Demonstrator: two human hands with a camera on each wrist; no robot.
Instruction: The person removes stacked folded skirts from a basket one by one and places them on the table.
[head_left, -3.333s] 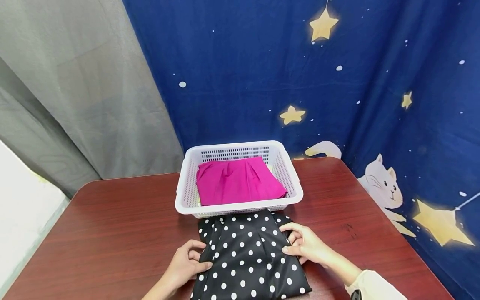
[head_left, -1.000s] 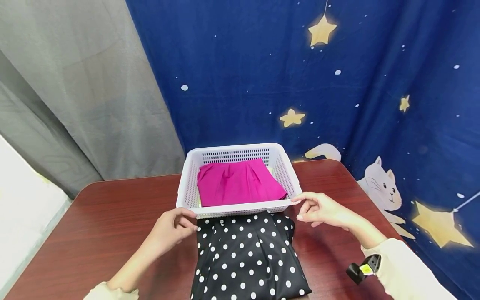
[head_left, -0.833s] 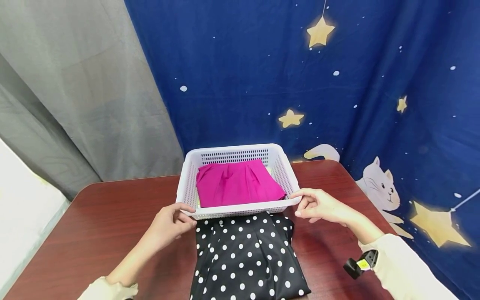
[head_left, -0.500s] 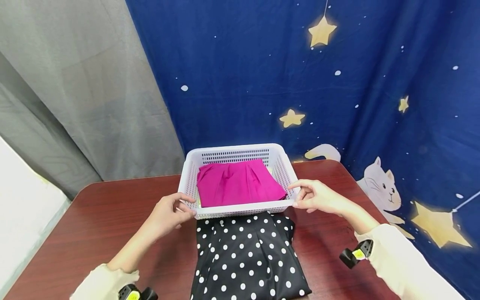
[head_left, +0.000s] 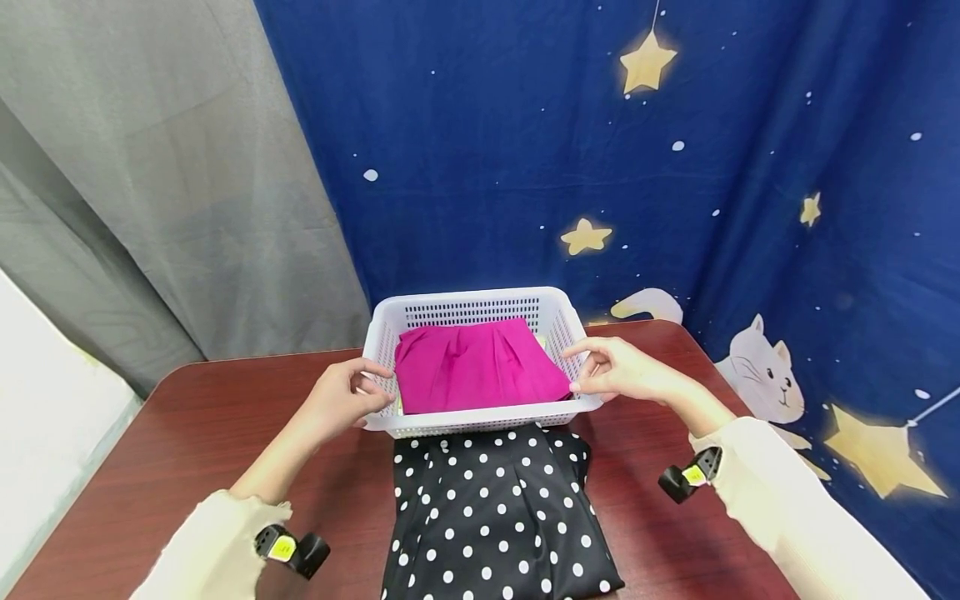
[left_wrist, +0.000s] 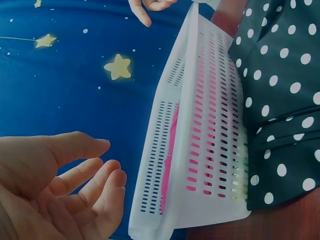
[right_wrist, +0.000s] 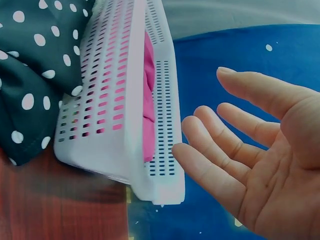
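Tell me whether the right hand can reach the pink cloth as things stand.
Probably yes: the right hand hovers, holding nothing, at the right end of the basket, which is open above, and nothing lies over the pink cloth inside.

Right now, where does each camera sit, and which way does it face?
Head: on the head, facing forward and down at the white perforated plastic basket, folded magenta cloth and black dotted fabric; left hand, right hand, cream sleeves show.
Left wrist: on that wrist, facing the basket and blue starry curtain; left hand and part of the right show.
Right wrist: on that wrist, facing the basket; only the right hand shows.
Both wrist views share the basket and dotted fabric.
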